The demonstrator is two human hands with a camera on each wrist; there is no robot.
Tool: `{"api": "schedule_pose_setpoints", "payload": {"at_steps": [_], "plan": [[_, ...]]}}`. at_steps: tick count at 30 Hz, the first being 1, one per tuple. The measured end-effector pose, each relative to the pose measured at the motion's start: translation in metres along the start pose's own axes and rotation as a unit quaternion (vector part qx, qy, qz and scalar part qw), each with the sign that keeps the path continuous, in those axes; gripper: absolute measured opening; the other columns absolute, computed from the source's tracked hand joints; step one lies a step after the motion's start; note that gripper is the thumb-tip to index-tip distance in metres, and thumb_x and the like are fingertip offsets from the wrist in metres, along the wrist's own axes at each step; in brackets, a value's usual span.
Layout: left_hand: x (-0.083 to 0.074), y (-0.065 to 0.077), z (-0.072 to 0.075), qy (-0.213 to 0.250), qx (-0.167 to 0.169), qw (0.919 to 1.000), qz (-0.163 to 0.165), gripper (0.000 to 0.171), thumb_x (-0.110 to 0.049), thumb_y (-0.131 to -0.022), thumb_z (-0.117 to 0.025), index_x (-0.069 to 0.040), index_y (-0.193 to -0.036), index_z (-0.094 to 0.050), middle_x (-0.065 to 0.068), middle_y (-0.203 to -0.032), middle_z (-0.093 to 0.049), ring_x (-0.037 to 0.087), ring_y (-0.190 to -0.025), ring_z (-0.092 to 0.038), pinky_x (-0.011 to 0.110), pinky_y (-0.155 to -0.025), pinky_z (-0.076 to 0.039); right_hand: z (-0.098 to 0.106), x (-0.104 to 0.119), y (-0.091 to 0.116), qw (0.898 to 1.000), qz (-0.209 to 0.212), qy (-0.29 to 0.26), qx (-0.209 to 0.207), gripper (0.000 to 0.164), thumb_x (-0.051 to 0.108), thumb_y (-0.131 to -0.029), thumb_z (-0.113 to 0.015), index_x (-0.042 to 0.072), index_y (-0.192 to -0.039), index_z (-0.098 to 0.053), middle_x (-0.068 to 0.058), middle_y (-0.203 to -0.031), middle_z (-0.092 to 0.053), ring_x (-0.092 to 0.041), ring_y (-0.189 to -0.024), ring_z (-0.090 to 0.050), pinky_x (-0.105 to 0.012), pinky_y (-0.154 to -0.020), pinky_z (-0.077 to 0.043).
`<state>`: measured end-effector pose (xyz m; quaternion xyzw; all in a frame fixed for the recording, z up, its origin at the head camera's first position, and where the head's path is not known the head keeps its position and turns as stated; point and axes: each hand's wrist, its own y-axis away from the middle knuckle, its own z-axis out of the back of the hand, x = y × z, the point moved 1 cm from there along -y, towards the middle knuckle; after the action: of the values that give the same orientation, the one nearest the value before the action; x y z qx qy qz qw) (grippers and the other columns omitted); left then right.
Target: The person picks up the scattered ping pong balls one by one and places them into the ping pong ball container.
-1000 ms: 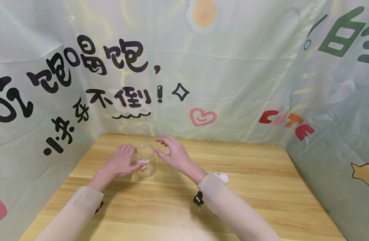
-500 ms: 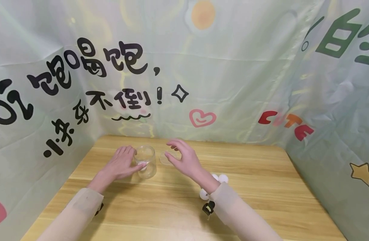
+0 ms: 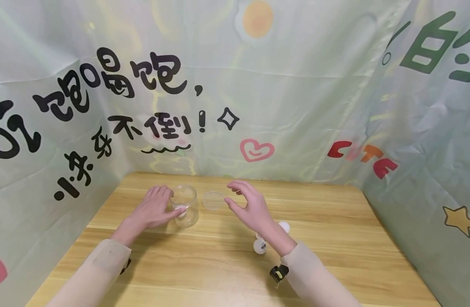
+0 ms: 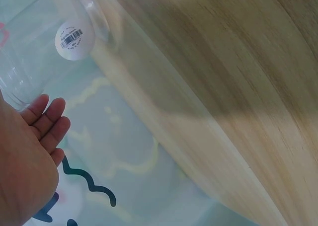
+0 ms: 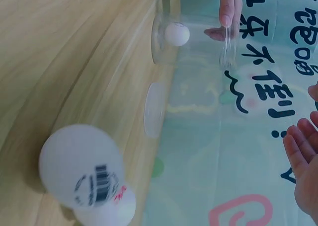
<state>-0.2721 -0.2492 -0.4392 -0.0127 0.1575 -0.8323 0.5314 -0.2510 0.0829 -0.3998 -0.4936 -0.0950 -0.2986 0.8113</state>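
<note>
A clear cylindrical jar [image 3: 191, 215] stands upright on the table at centre left. My left hand [image 3: 156, 207] grips its left side, thumb across the front and fingers at the back. Inside, at the bottom, lies a white ping-pong ball [image 5: 177, 34]; printing on it shows through the wall in the left wrist view. Just right of the jar a clear round lid [image 3: 213, 201] lies flat. My right hand [image 3: 254, 207] hovers beyond the lid's right edge, fingers loosely bent and holding nothing. Under its wrist are white ping-pong balls [image 3: 259, 246], partly hidden by the forearm.
The wooden table [image 3: 204, 264] reaches back to a printed fabric curtain [image 3: 296, 106], which also encloses the left and right sides. Another white ball [image 3: 284, 227] rests to the right of my right wrist.
My right hand has moved right, away from the jar and lid, uncovering the lid. More of the balls near the right wrist came into view. My left hand stays at the jar.
</note>
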Motion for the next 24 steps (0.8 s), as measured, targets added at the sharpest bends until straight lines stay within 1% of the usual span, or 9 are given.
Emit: {"api": "schedule_pose_setpoints", "payload": {"at_steps": [4,8,13,17,21,24], "plan": [[0.001,0.000,0.000,-0.002,0.000,1.0000,-0.001,0.073,-0.067,-0.095,-0.060,0.002,-0.118,-0.057,0.012,-0.109,-0.056,0.034,-0.108,-0.050,0.057,-0.109,-0.036,0.009,-0.001,0.006,1.000,-0.019,0.002,0.001,0.038,0.009,-0.090,-0.081,0.002,-0.125,-0.067,-0.009,-0.126,-0.068,-0.027,-0.104,-0.069,-0.038,-0.092,-0.058],[0.002,-0.001,-0.001,-0.006,0.009,0.9999,0.001,0.075,-0.069,-0.095,-0.057,0.003,-0.120,-0.057,0.012,-0.111,-0.056,0.034,-0.110,-0.051,0.057,-0.110,-0.036,0.017,-0.004,0.012,0.999,-0.035,0.008,-0.004,0.038,0.009,-0.090,-0.081,0.004,-0.125,-0.068,-0.008,-0.126,-0.068,-0.028,-0.104,-0.069,-0.038,-0.093,-0.057],[0.001,-0.001,-0.001,-0.005,0.012,0.9999,0.003,0.074,-0.068,-0.096,-0.057,0.002,-0.119,-0.056,0.012,-0.110,-0.055,0.034,-0.109,-0.050,0.056,-0.109,-0.036,0.026,-0.010,0.020,0.999,-0.032,0.014,-0.018,0.038,0.006,-0.090,-0.081,0.002,-0.125,-0.068,-0.010,-0.125,-0.069,-0.028,-0.104,-0.069,-0.038,-0.091,-0.058],[0.001,-0.001,0.000,-0.007,0.011,0.9999,0.003,0.074,-0.068,-0.096,-0.057,0.002,-0.119,-0.056,0.012,-0.110,-0.055,0.034,-0.108,-0.050,0.056,-0.108,-0.037,0.034,-0.016,0.026,0.999,-0.030,0.028,-0.029,0.037,0.005,-0.089,-0.081,0.002,-0.124,-0.068,-0.011,-0.125,-0.069,-0.028,-0.103,-0.069,-0.040,-0.089,-0.059],[0.001,-0.001,0.000,-0.008,0.013,0.9999,0.003,0.074,-0.068,-0.096,-0.057,0.002,-0.119,-0.057,0.011,-0.108,-0.055,0.034,-0.107,-0.050,0.056,-0.108,-0.037,0.041,-0.022,0.032,0.998,-0.041,0.039,-0.039,0.037,0.005,-0.089,-0.081,0.003,-0.123,-0.069,-0.011,-0.124,-0.069,-0.027,-0.103,-0.069,-0.041,-0.087,-0.059],[0.002,-0.001,0.000,-0.009,0.013,0.9999,0.001,0.074,-0.068,-0.096,-0.057,0.002,-0.119,-0.057,0.010,-0.106,-0.055,0.033,-0.106,-0.050,0.056,-0.107,-0.037,0.047,-0.026,0.037,0.997,-0.053,0.040,-0.043,0.037,0.005,-0.088,-0.081,0.002,-0.123,-0.069,-0.011,-0.123,-0.069,-0.029,-0.103,-0.069,-0.042,-0.087,-0.059]]}}
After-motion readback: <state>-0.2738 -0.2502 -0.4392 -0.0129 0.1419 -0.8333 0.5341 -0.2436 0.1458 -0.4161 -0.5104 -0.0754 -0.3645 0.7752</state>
